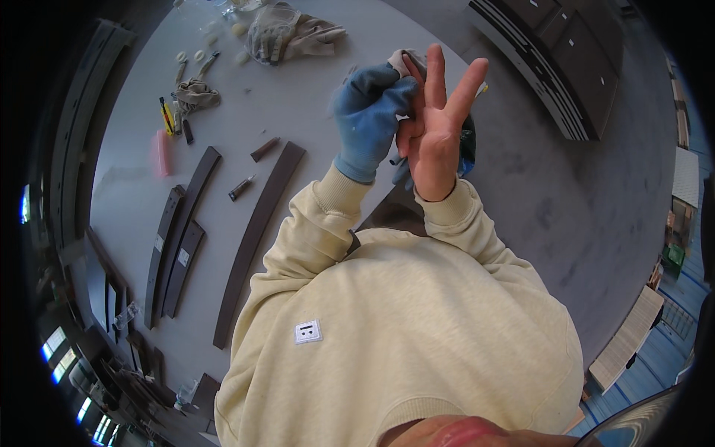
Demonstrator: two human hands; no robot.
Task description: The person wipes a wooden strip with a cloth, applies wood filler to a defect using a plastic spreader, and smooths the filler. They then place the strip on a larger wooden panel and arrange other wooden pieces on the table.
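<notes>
My left hand wears a blue knitted-cuff work glove and is closed, its fingers bent against my right hand. A bit of pale greyish cloth shows at its fingertips, beside one finger of my right hand. Bare and palm up toward me, my right hand has fingers stretched out and spread, with the thumb bent toward the glove. Under the hands, partly hidden, are a dark green shiny thing and a bluish piece whose kind I cannot make out.
Dark brown boards lie on the grey table at my left, near two small tubes, a yellow cutter knife and a pink block. Cloths lie at the back. Stacked dark panels stand far right.
</notes>
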